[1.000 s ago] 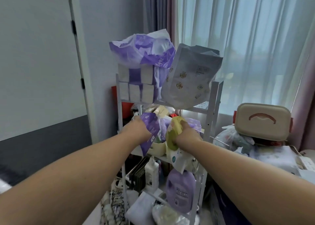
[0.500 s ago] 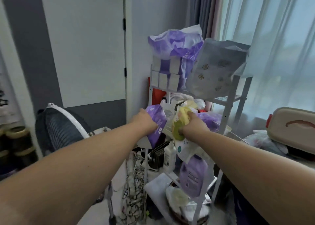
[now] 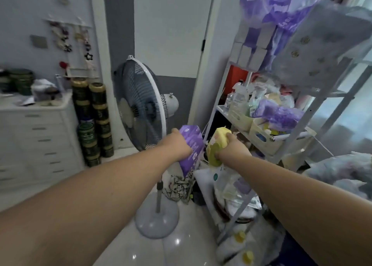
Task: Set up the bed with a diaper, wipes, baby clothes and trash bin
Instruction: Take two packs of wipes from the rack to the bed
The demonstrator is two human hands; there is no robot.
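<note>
My left hand (image 3: 177,147) grips a purple diaper pack (image 3: 192,147), held upright in front of the fan. My right hand (image 3: 231,148) grips a yellow-green wipes pack (image 3: 217,143) with a round green lid facing me. Both hands are out in front of me, side by side and clear of the white shelf rack (image 3: 314,128) at right. That rack carries a big purple diaper bag (image 3: 275,10) and a grey bag (image 3: 322,48) on top.
A standing fan (image 3: 138,108) on a round base (image 3: 157,219) stands just behind my hands. A white chest of drawers (image 3: 34,141) with stacked dark tins (image 3: 94,120) is at left. A closed door (image 3: 171,30) is behind. Bottles and bags crowd the rack's lower shelves.
My view has swung left, away from the rack toward the fan and drawers. Both hands came away from the shelf, lower and left, still holding the purple pack and the wipes.
</note>
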